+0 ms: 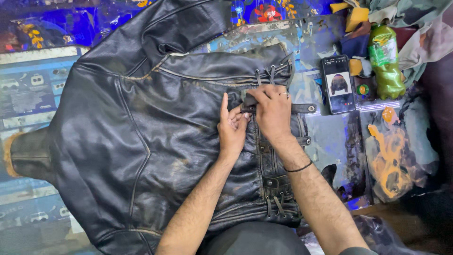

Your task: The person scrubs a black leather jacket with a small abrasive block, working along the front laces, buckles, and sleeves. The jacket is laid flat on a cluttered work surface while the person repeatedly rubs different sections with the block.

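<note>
1. Two bare forearms come up from the bottom edge; one thin black band [298,167] circles the right wrist.
2. One black leather jacket [141,141] lies spread flat, back up, across the paint-stained work surface [330,137], its collar toward the left.
3. The left hand [231,125] rests on the jacket's waist panel, fingers partly curled, forefinger pointing up, thumb touching the strap; it grips nothing firmly.
4. The right hand [271,108] pinches one dark waist strap [302,108] where it crosses the hem band; one ring shows on a finger.
5. Two further side tabs with snaps lie lower along the hem.
6. Just beyond the hem lies one smartphone [338,84], screen lit.
7. Farther right lies one green plastic bottle [387,61], its one loose green cap [362,89] beside the phone.
8. Two yellow sponges [355,16] sit at the top edge.
</note>
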